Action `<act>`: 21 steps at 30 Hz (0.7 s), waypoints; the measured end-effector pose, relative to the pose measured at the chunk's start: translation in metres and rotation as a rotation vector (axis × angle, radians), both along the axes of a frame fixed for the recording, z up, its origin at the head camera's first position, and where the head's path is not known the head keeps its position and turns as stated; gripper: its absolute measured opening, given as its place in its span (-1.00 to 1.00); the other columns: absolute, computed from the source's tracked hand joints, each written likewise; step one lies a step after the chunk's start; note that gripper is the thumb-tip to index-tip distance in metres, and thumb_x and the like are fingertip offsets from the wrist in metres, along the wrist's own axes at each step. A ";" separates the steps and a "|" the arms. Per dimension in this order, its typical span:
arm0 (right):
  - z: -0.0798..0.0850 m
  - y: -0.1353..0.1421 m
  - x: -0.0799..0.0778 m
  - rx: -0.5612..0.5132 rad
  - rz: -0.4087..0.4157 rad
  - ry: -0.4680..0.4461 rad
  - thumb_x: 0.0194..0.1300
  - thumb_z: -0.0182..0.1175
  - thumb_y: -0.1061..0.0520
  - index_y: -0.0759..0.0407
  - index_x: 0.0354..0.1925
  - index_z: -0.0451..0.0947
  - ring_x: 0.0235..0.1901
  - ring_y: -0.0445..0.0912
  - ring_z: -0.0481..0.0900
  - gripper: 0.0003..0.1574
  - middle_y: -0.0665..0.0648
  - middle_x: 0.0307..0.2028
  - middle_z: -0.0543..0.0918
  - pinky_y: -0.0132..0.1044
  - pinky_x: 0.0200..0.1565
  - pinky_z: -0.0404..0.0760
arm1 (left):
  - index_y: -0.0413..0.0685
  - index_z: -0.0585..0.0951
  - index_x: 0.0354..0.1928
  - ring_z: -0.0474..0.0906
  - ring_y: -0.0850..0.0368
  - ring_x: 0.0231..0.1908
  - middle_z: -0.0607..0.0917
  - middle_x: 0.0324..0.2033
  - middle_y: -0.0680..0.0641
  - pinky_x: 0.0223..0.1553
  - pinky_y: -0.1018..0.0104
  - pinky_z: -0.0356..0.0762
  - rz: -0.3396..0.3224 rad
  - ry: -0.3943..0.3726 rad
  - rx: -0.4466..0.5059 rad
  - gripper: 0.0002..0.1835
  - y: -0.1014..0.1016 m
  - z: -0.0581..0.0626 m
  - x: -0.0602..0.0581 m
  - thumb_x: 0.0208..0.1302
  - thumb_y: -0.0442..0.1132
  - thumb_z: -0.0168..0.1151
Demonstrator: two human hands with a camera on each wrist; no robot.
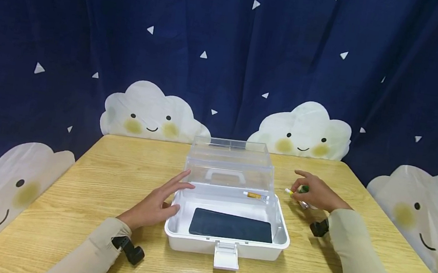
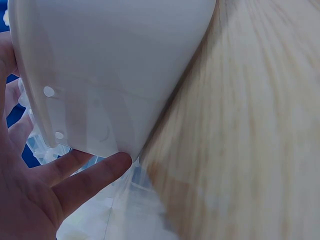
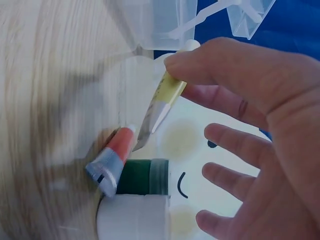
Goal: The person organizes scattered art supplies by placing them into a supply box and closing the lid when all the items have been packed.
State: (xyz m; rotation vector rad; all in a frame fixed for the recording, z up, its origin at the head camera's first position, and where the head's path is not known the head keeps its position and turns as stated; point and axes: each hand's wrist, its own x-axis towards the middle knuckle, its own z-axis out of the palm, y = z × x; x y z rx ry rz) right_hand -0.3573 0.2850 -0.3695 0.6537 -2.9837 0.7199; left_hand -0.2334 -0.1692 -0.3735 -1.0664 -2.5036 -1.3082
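Observation:
A white storage box (image 1: 184,243) stands on the table with its clear lid tipped back. My left hand (image 1: 153,206) rests at the box's left end, fingers spread along its rim and side wall. Inside lie a flat dark rectangular piece (image 1: 231,226) and, towards the back, an orange-yellow paint tube (image 1: 256,196). To the right of the box, my right hand (image 1: 317,193) pinches a yellow paint tube (image 3: 170,90) between thumb and index finger, with its other fingers spread. Just below that tube, in the right wrist view, lies a red paint tube (image 3: 119,147) with a silver end.
Beside the red tube are a green container (image 3: 137,176) and a white one (image 3: 134,216). The clear lid (image 1: 230,156) with its handle rises behind the box, and a white latch (image 1: 226,258) hangs at the front. A dark blue curtain (image 1: 231,41) borders the table.

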 end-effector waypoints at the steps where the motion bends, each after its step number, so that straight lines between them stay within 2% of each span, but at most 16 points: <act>1: 0.001 -0.001 0.000 -0.002 0.000 0.003 0.02 0.29 0.03 -0.07 -0.45 0.58 0.24 0.31 0.04 -0.94 0.26 0.31 0.12 0.25 0.11 0.14 | -0.02 0.33 0.22 0.00 -0.19 0.29 -0.04 0.38 -0.10 -0.42 0.34 0.55 0.001 -0.002 -0.001 -0.41 0.000 0.000 0.000 0.10 -0.51 0.05; 7: 0.008 -0.007 0.002 0.017 0.008 0.044 0.05 0.27 -0.03 -0.10 -0.45 0.58 0.25 0.29 0.02 -0.92 0.24 0.31 0.12 0.27 0.11 0.10 | 0.02 0.32 0.23 -0.02 -0.17 0.31 -0.06 0.38 -0.07 -0.25 0.30 0.55 0.010 -0.014 -0.012 -0.41 -0.001 -0.001 -0.001 0.12 -0.48 0.05; 10: 0.013 -0.011 0.003 0.020 0.022 0.072 0.05 0.28 -0.04 -0.12 -0.43 0.57 0.25 0.28 0.02 -0.91 0.22 0.31 0.12 0.26 0.11 0.12 | 0.01 0.32 0.23 -0.02 -0.17 0.31 -0.05 0.38 -0.07 -0.24 0.31 0.54 0.011 -0.010 -0.014 -0.41 0.000 -0.001 -0.001 0.12 -0.48 0.05; 17: 0.024 -0.020 0.009 0.010 0.043 0.146 0.06 0.28 0.02 -0.10 -0.40 0.54 0.25 0.25 0.06 -0.91 0.19 0.30 0.15 0.24 0.10 0.15 | -0.01 0.33 0.22 0.04 -0.17 0.28 -0.04 0.38 -0.09 -0.46 0.36 0.54 0.004 0.003 -0.005 -0.41 0.000 0.000 0.000 0.10 -0.50 0.05; 21: 0.031 -0.025 0.014 0.004 0.062 0.203 0.05 0.28 0.00 -0.10 -0.40 0.53 0.23 0.23 0.10 -0.89 0.18 0.29 0.18 0.20 0.10 0.19 | -0.01 0.33 0.21 0.06 -0.16 0.27 -0.03 0.38 -0.09 -0.49 0.36 0.53 0.008 0.008 -0.008 -0.42 0.000 0.000 0.001 0.10 -0.49 0.05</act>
